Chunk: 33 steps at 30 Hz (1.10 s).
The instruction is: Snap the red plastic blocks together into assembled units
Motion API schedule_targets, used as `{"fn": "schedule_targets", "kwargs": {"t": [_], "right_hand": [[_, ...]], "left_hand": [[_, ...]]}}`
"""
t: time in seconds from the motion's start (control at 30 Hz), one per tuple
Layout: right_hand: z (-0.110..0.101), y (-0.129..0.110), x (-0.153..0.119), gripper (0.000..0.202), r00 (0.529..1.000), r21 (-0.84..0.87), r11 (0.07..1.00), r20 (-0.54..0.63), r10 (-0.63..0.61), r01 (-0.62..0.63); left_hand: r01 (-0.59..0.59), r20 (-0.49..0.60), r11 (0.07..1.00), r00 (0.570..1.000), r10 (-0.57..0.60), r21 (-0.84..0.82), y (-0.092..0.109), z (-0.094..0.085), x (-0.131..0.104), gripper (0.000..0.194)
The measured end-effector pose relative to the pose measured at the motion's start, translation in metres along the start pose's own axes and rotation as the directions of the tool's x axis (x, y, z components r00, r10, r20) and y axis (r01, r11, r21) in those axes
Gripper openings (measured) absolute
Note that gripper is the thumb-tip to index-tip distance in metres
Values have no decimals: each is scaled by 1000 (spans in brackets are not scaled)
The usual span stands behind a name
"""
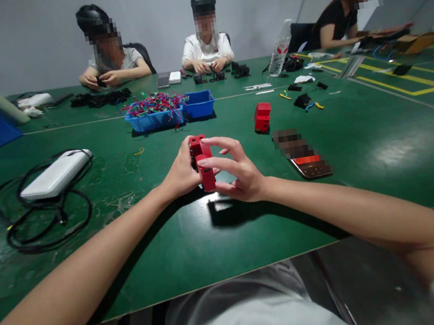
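Observation:
Above the green table, a red block-like part (208, 177) is held upright between both hands. My left hand (182, 172) grips it from the left side, its fingers partly hidden behind the part. My right hand (243, 172) touches its right side and front with curved, spread fingertips. A second red part (262, 117) stands on the table beyond my right hand. To the right of that hand lies a phone (310, 165), partly pixelated.
Blue bins (156, 120) sit ahead, one full of coloured wires. On the left, a white power bank (57, 175) lies with a coiled black cable (53, 244). A bottle (280, 52) and pliers (313, 106) are at right. Three people sit across the green table (169, 278).

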State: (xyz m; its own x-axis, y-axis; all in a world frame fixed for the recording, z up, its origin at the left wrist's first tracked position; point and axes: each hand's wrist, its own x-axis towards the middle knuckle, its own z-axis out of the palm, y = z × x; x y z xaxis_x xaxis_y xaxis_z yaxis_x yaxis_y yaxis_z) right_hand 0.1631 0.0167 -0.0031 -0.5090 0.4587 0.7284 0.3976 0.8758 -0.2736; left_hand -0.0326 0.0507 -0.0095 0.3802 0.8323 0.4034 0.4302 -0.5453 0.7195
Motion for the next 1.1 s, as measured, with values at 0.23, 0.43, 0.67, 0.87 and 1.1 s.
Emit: {"fn": "schedule_targets", "kwargs": {"t": [0.23,0.43,0.67,0.87,1.1], "right_hand": [[1,1,0,39,999,-39,999,28,-32,34],[1,7,4,49,998,-54,998,-51,39,-42],[1,7,6,49,999,-36,998,-7,54,-54],[5,11,4,53,999,-122,992,28,31,-27],[4,11,7,54,998,-164,986,52,36,-27]], "left_hand": [[-107,27,993,994,108,-46,-3,4,-3,91],[-189,36,981,982,187,53,-8,6,-2,102],[-178,41,983,984,176,37,-5,8,-2,93],[-125,57,992,990,126,-21,-2,7,0,89],[-38,83,999,996,39,-21,0,4,1,94]]}}
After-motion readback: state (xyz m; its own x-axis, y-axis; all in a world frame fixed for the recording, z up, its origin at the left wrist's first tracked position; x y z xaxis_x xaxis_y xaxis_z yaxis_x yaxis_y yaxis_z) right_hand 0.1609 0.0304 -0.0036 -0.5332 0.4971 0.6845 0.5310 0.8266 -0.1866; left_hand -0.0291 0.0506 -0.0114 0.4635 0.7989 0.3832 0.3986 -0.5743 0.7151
